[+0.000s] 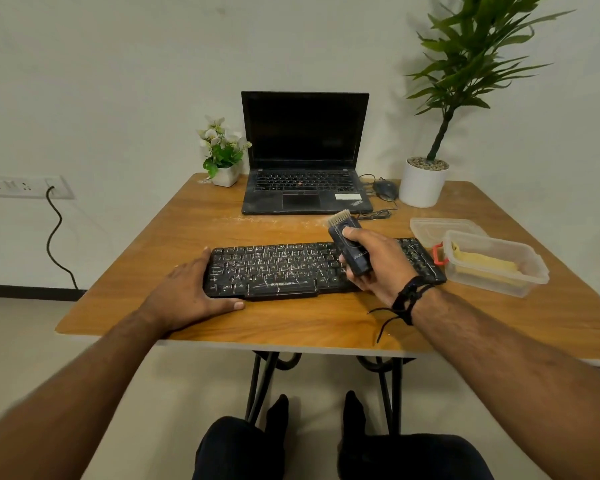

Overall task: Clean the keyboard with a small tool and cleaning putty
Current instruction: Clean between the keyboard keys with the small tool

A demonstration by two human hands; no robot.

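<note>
Keyboard point(305, 268) lies on the bench point(291, 327), braced by the flat, relaxed left hand point(191, 292); right hand point(378, 261) grips the brush tool point(349, 244), bristles raised. Tilt bristles down, sweep between key rows lightly.

Both forearms are bare, with no sleeves showing. The right wrist carries a black braided thread band point(411, 297) wound round several times, with loose ends trailing from it toward the near left. Lower in view the person wears dark trousers point(343, 455) and black socks point(278, 412) on both feet.
</note>
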